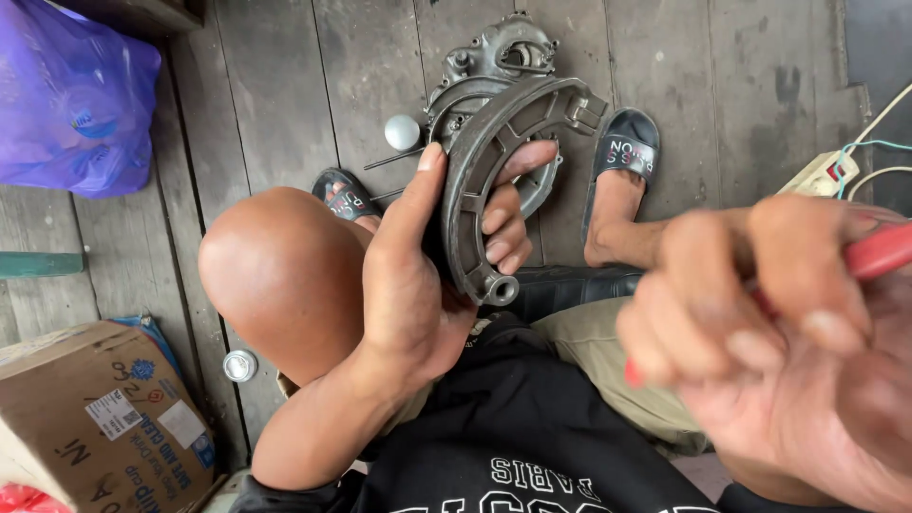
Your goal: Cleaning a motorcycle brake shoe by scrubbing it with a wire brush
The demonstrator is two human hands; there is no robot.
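Far out to the left of the left hand (432, 275), a crumpled purple plastic bag (71, 90) with a small blue round mark sits at the top corner on the grey, weathered floorboards (275, 85), and below it a worn brown cardboard box (100, 418) lies tilted, carrying a white rectangular label, a blue round emblem and dark scrawled marks. Between that box and the bare knee, a small round silver cap (239, 365) rests on the planks. The left hand grips a curved grey metal brake shoe (494, 180), thumb along its outer rim and 4 fingers curled through the inside of the arc; the shoe stands upright over the lap, rough and dull, with a ring-shaped eye at its lower end. Just above the thumb tip, a smooth silver ball (402, 132) on a thin rod lies on the floor beside a cast metal housing (494, 62), grimy and ribbed. Right of the left hand, 1 foot wears a black slide sandal (627, 142) with white lettering. The right hand (769, 323), blurred and close to the camera, is clenched around a red handle (879, 252). Above it, a white power strip (822, 173) with cables sits at the edge.
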